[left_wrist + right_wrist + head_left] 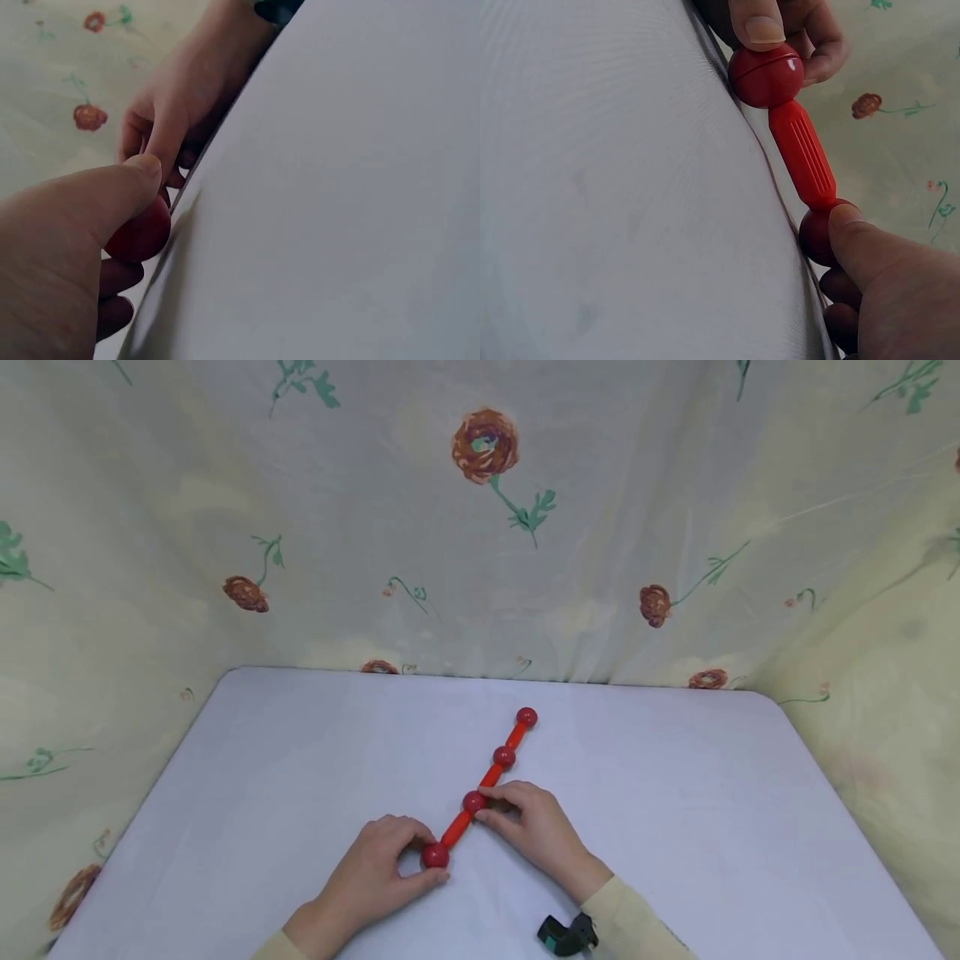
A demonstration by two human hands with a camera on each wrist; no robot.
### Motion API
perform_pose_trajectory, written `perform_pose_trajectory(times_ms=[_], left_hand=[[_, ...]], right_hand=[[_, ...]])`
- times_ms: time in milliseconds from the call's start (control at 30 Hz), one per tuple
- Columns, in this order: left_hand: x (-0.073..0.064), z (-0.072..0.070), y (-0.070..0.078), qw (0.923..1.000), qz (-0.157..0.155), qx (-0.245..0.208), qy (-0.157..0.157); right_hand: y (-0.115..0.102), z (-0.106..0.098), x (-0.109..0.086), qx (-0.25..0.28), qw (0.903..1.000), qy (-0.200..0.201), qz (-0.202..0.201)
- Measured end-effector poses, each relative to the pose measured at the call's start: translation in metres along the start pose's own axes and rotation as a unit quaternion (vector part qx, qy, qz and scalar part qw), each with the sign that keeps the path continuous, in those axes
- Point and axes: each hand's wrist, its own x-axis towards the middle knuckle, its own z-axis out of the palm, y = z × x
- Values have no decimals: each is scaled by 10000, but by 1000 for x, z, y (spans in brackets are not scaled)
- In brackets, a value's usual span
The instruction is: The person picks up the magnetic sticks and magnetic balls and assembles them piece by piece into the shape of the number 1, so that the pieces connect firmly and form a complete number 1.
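Several glossy red balls are joined end to end by three orange-red rods into a straight toy chain, which runs from near centre toward the back right in the head view. My left hand (371, 868) pinches the nearest ball (435, 857) between thumb and fingers. One rod further along, my right hand (538, 828) pinches the second ball (472, 802). Between the hands lies a rod (804, 154) with lengthwise ribs. Past my right hand come another rod (491, 776), a ball (504, 757), a third rod (516, 735) and the end ball (527, 717).
A white-covered table (675, 793) with rounded back corners lies under the chain. Pale curtain (360, 510) with printed flowers surrounds its back and sides. A black strap-like device (567, 935) is beside the right sleeve (633, 918).
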Motion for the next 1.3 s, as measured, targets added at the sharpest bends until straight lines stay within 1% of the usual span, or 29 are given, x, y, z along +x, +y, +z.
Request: perform_pose_trajectory(times_ms=[100, 133, 200, 300, 367, 400, 467, 600, 667, 733, 800, 967, 1100, 1300], left_hand=[[-2, 0, 5, 9999, 75, 102, 6], [-3, 0, 7, 9999, 79, 144, 1], [-6, -1, 11, 9997, 44, 250, -54], [-12, -2, 19, 9987, -132, 364, -317], [-17, -4, 26, 9974, -233, 406, -547], [-20, -4, 29, 9966, -263, 421, -651], [-26, -4, 35, 9959, -198, 442, -765], [-35, -3, 42, 9955, 146, 563, -747], [-37, -4, 44, 9947, 226, 625, -788], [-38, -5, 45, 9936, 209, 648, -901], [-39, -5, 45, 9926, 161, 652, -1010], [-38, -4, 46, 9928, 171, 601, -1024], [-37, -1, 46, 9921, 93, 546, -1128], [-35, 1, 48, 9906, -14, 487, -1278]], right_hand=[[1, -2, 0, 66, 10000, 45, 28], [2, -3, 0, 103, 9999, 126, 52], [3, -5, 1, 97, 9990, 410, 121], [5, -8, 3, 26, 9950, 947, 302], [7, -9, 4, -128, 9930, 1086, 445], [8, -9, 4, -201, 9930, 1052, 499], [10, -9, 5, -322, 9942, 860, 568], [8, -7, 8, -386, 9972, 477, 437], [5, -5, 11, -339, 9982, 378, 332], [3, -2, 13, -277, 9989, 284, 233], [-1, 1, 16, -203, 9994, 167, 233], [-5, 7, 23, -22, 9991, -40, 424], [-8, 9, 26, 52, 9988, -116, 481], [-5, 9, 26, -25, 9987, -100, 505]])
